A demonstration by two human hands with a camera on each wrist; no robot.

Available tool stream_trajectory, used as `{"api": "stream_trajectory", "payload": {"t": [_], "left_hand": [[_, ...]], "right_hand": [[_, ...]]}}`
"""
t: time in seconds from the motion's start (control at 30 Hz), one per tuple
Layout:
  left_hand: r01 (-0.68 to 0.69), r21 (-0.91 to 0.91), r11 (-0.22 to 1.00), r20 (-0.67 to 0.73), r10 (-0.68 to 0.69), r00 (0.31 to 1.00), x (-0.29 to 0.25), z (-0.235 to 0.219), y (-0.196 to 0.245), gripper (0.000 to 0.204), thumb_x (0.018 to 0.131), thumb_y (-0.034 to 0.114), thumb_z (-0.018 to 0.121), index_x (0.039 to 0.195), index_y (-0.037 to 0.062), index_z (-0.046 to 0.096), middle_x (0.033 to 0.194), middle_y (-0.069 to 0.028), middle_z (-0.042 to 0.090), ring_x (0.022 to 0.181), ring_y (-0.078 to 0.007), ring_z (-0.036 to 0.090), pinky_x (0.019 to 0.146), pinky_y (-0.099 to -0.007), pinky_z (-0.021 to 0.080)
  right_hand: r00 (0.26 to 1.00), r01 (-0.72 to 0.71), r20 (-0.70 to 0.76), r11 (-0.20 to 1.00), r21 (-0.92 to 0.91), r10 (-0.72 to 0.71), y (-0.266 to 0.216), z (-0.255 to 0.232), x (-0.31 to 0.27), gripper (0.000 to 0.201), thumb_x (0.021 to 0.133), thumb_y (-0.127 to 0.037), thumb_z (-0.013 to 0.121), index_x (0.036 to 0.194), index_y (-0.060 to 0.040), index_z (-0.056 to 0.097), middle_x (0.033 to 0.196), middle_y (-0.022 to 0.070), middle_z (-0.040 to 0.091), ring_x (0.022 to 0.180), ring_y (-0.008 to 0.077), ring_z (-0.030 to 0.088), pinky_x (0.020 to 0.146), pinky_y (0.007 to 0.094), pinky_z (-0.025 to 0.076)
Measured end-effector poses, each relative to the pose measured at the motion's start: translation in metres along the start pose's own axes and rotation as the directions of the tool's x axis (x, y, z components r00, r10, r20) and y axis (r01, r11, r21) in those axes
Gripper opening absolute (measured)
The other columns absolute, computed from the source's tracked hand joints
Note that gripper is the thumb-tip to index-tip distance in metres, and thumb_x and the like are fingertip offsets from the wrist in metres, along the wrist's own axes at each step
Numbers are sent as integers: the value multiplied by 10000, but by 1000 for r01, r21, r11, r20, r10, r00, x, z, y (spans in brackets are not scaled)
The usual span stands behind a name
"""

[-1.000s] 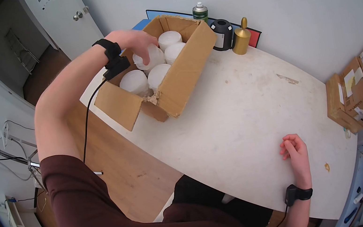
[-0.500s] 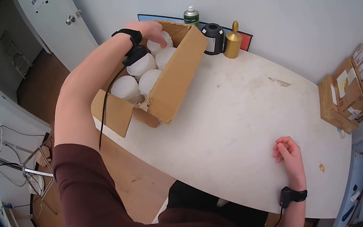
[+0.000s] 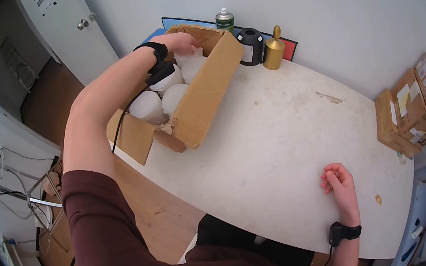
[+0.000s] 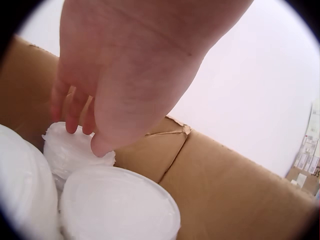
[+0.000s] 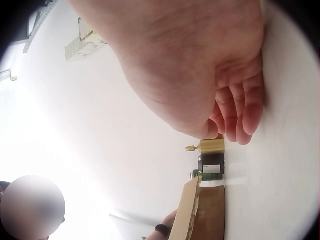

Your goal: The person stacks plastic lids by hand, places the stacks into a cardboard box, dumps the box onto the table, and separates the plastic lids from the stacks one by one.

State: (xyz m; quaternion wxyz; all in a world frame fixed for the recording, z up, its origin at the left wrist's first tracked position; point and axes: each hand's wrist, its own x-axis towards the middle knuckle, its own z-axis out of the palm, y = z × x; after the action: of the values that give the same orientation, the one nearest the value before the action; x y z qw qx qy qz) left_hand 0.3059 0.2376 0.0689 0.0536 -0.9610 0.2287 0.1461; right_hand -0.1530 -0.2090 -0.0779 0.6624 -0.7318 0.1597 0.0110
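Note:
Inside the cardboard box [image 3: 211, 91] stand several white round tubs [image 3: 146, 106]. My left hand [image 3: 179, 42] reaches into the box's far end. In the left wrist view my left hand [image 4: 120, 75] has its fingertips and thumb on the farthest tub [image 4: 72, 155], which is loosely wrapped in clear plastic, and pinches its top. Another tub [image 4: 120, 207] stands close in front of it. My right hand [image 3: 343, 190] rests on the white table with loosely curled fingers; in the right wrist view the same hand [image 5: 195, 65] holds nothing.
Behind the box stand a green can [image 3: 224, 19], a black device [image 3: 251, 46] and a golden object [image 3: 273, 51] near the wall. Taped cartons [image 3: 413, 109] are at the right edge. An open box flap [image 3: 133, 137] juts toward the left table edge.
My left hand has moved from above a nearer tub to the farthest one, lowering onto it with its fingers closing. The head view has shifted slightly. My right hand stays put.

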Motion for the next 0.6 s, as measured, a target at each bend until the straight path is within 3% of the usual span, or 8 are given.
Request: {"api": "stream_trajectory", "payload": {"t": [0.13, 0.23, 0.3, 0.33, 0.37, 0.43, 0.53, 0.6], "left_hand": [[16, 71, 997, -33, -14, 999, -2, 14, -5, 660, 975, 151, 610, 1632, 197, 579, 1547, -139, 666, 1431, -350, 618, 1206, -451, 499], [-8, 102, 995, -127, 21, 992, -23, 2, -2, 594, 963, 148, 629, 1555, 173, 658, 1490, -138, 711, 1404, -350, 643, 1154, -452, 535], [26, 108, 994, -62, -19, 998, -38, -17, -1, 466, 954, 158, 676, 1415, 93, 702, 1378, -146, 727, 1309, -339, 672, 1075, -473, 554], [26, 75, 997, -1, -26, 1000, -53, -29, 2, 436, 921, 225, 770, 1322, 67, 705, 1297, -143, 738, 1254, -333, 688, 1015, -461, 565], [29, 76, 997, 6, -30, 1000, -70, -38, 6, 436, 921, 225, 770, 1322, 67, 705, 1297, -143, 738, 1254, -333, 688, 1015, -461, 565], [71, 221, 973, 246, -126, 961, -100, -47, 18, 515, 873, 290, 844, 1317, 71, 702, 1311, -144, 728, 1269, -331, 680, 1008, -461, 567], [105, 288, 952, 249, -180, 952, -135, -26, 24, 541, 840, 311, 885, 1291, 74, 703, 1326, -143, 714, 1279, -331, 670, 1008, -479, 564], [71, 256, 964, 248, -137, 959, -133, -9, 11, 532, 842, 309, 877, 1286, 76, 700, 1331, -144, 707, 1283, -329, 666, 1009, -485, 564]], "right_hand": [[1000, -1, -8, 1000, -15, 1, 0, 1, 1, 143, 1110, -103, 619, 1216, -23, 673, 1007, 62, 720, 820, 128, 686, 675, 267, 541], [1000, 8, -15, 1000, -13, -8, 2, 1, 0, 141, 1110, -105, 620, 1211, -24, 676, 997, 59, 716, 814, 129, 681, 674, 269, 540], [1000, 9, -16, 1000, -15, -9, -4, 2, -2, 139, 1110, -102, 619, 1209, -24, 677, 993, 58, 713, 810, 128, 678, 674, 269, 539], [1000, 12, -21, 1000, -14, -12, -5, 4, -3, 138, 1109, -100, 618, 1208, -25, 678, 988, 57, 711, 806, 128, 675, 674, 270, 538], [1000, 5, -16, 1000, -11, -6, -4, 5, -3, 138, 1109, -100, 618, 1208, -25, 678, 988, 57, 711, 806, 128, 675, 674, 270, 538], [1000, 10, -20, 1000, -12, -10, -4, 4, -2, 137, 1107, -98, 621, 1208, -24, 678, 983, 54, 707, 799, 124, 668, 674, 270, 535], [1000, 4, -11, 1000, -5, -4, -4, 3, -2, 142, 1108, -102, 625, 1211, -20, 676, 984, 52, 708, 798, 121, 665, 675, 268, 534], [1000, 16, -12, 1000, -7, -16, -2, 1, -2, 144, 1108, -104, 626, 1212, -17, 676, 984, 51, 708, 798, 120, 664, 673, 267, 533]]}}
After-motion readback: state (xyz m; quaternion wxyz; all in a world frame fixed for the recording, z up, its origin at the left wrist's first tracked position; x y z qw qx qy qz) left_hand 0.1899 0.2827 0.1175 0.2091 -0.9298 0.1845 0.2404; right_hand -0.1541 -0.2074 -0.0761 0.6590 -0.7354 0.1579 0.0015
